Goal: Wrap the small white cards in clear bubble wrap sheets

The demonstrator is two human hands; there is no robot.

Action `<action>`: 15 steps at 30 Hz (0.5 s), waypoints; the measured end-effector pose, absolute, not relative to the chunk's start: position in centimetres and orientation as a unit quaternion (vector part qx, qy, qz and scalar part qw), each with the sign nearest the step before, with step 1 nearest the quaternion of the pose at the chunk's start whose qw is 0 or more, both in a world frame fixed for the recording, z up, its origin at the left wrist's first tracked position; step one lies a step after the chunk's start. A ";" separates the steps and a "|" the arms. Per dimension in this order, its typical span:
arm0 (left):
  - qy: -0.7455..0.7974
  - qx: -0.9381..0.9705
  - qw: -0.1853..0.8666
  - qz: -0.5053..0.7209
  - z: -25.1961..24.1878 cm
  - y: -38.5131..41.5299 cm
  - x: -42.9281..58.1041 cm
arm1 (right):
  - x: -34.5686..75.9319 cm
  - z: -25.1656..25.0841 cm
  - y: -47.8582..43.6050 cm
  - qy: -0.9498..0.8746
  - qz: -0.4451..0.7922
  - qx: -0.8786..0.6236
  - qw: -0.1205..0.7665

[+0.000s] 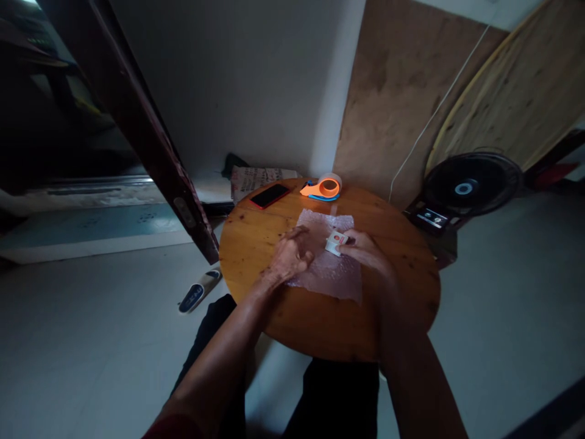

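A sheet of bubble wrap [329, 280] lies flat on a round wooden table [311, 332]. My right hand [365, 249] grips a small white box [336, 242] with a red mark on it, held over the middle of the sheet. On the sheet's left side rests my left hand [291, 255], its fingers spread and nothing in them. Behind the sheet stands an orange tape dispenser [320, 188] with a roll of clear tape. Left of it is a phone [270, 196] with a red edge. The box's underside is hidden.
A fan [466, 186] stands on the floor beyond the table's right edge. A slipper [200, 292] lies on the floor to the left, near a dark door edge [150, 140]. Against the wall leans a large round board [512, 85].
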State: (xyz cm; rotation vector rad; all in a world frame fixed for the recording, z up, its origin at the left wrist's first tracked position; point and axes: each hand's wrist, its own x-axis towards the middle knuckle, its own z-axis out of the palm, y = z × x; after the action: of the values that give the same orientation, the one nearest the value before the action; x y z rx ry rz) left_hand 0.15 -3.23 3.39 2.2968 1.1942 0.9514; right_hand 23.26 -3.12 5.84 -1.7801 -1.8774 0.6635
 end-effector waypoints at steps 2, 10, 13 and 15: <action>0.384 0.858 0.180 0.291 3.0 -3.5 0.8 | 23.4 5.6 -2.7 -0.684 0.245 -0.648 0.227; 0.382 0.896 0.177 0.141 1.5 -4.0 1.8 | 26.4 6.1 -3.0 -0.648 0.183 -0.703 0.229; 0.384 0.896 0.164 0.150 1.4 -3.9 1.8 | 29.1 6.4 -3.7 -0.601 0.072 -0.761 0.236; 0.381 0.898 0.154 0.156 1.4 -3.9 1.8 | 30.5 6.4 -4.2 -0.617 0.048 -0.749 0.238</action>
State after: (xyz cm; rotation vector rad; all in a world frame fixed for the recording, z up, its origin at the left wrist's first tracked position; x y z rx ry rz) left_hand 1.77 -3.88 1.37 2.5749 1.0932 0.4460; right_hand 30.53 -4.22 6.45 -2.0518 -1.6901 0.1314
